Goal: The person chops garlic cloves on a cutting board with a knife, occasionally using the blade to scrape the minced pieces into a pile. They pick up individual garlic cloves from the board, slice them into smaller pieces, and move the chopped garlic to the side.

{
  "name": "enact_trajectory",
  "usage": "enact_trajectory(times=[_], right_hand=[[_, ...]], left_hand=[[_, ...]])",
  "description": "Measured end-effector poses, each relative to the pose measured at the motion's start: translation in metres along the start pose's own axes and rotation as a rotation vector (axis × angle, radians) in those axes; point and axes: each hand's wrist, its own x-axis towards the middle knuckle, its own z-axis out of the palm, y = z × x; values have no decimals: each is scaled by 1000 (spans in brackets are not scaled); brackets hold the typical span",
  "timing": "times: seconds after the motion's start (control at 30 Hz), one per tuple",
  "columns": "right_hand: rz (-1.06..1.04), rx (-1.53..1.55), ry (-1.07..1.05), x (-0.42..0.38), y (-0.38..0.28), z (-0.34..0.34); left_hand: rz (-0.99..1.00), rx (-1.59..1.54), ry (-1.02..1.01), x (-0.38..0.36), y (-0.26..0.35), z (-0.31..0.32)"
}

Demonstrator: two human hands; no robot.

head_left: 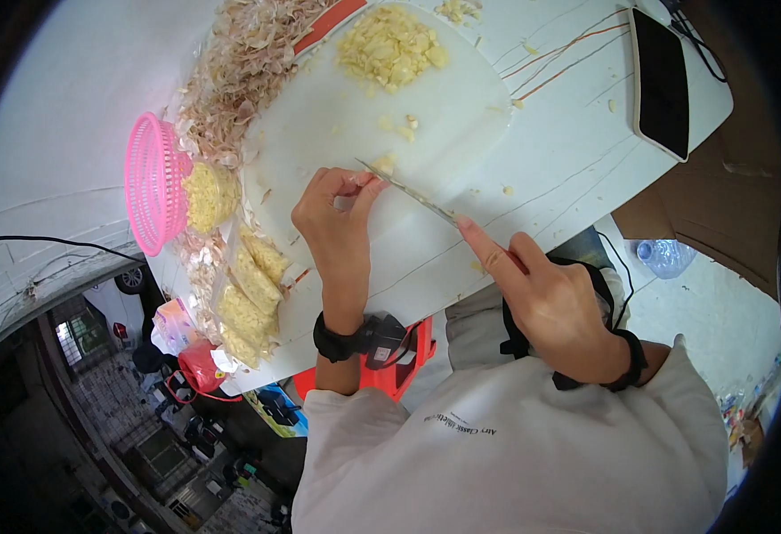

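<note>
My right hand is closed round the handle of a knife, with the index finger along its back. The blade points up and left, its tip close to the fingertips of my left hand. Those fingers are pinched together over a white cutting board, on a small pale piece of garlic beside the blade. A few slices lie just above on the board. Farther up sits a pile of sliced garlic.
Garlic skins are heaped left of the board. A pink basket and bags of chopped garlic stand along the table's left side. A black-screened tablet lies at the upper right, near a cardboard box.
</note>
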Motion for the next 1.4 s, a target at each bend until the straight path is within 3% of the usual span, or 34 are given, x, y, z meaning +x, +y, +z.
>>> enact_trajectory(times=[0.3,0.53,0.93,1.23,1.4], right_hand=[[-6,8,99,2,4,11],[60,43,53,1,0,2],[-21,139,51,18,16,20],[-48,-80,123,37,23,34],[-36,172,80,34,46,8]], left_hand=[[10,30,-10,-1,3,-1],[-26,-22,2,-1,5,1],[9,2,-1,0,5,1],[45,-12,-8,0,5,1],[4,15,4,-1,3,1]])
